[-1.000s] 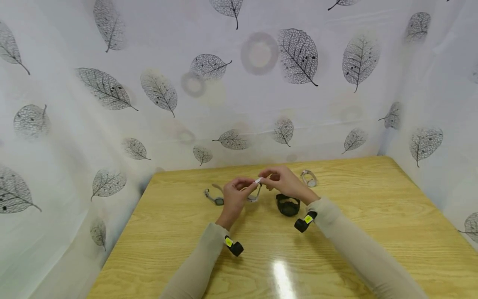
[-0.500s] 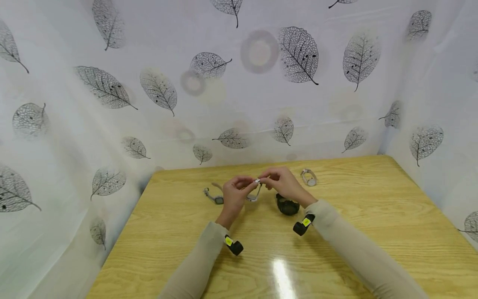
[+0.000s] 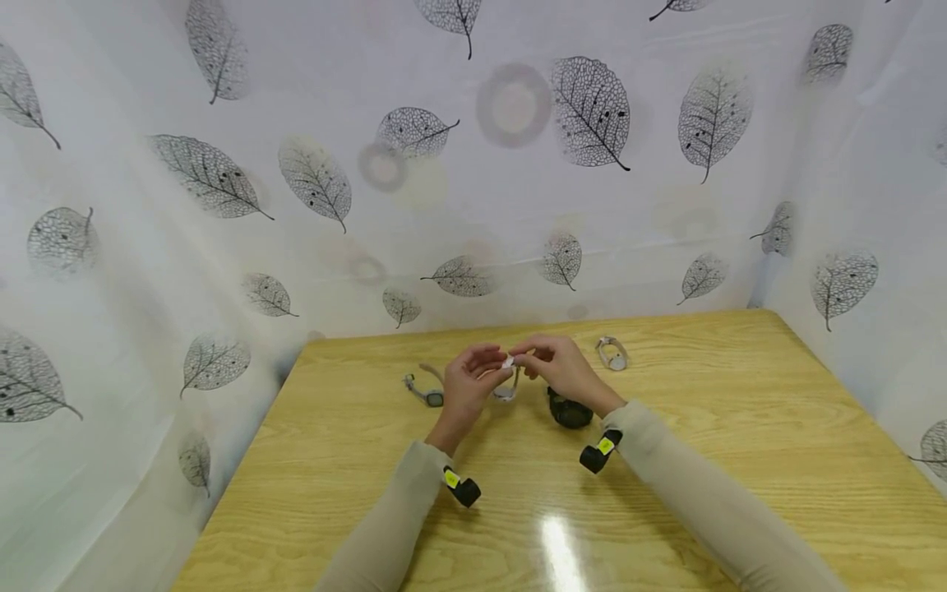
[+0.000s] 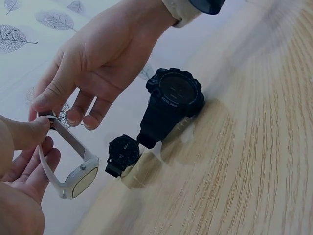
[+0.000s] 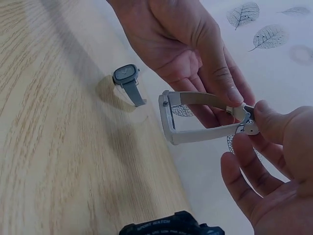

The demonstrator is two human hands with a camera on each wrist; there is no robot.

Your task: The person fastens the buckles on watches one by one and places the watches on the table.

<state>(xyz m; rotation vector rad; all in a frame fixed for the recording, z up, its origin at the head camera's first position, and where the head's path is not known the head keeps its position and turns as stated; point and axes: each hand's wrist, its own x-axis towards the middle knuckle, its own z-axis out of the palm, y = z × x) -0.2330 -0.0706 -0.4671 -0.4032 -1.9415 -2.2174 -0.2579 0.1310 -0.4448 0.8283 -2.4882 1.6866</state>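
Observation:
A white wristwatch [image 5: 205, 134] hangs in a loop between my two hands, its strap ends meeting at the buckle [image 5: 244, 117]. My left hand [image 3: 464, 393] pinches the strap near the buckle between thumb and fingers. From the other side, my right hand [image 3: 561, 363] pinches the strap ends at the buckle, thumb on top. The pale case [image 4: 82, 180] dangles below the fingers, above the table. Whether the strap end is through the buckle, I cannot tell. Just below my right hand lies a chunky black sports watch [image 3: 570, 411].
On the wooden table [image 3: 355, 493], a grey watch [image 3: 432, 399] lies left of my left hand. Another pale watch [image 3: 616, 358] sits right of my right hand. A small dark watch [image 4: 123, 151] appears beside the sports watch. Leaf-printed cloth [image 3: 459, 205] hangs behind the table.
Both hands stay nearly in place at the buckle. The white watch has shifted slightly to the right, and its held end shows a little more between the fingers.

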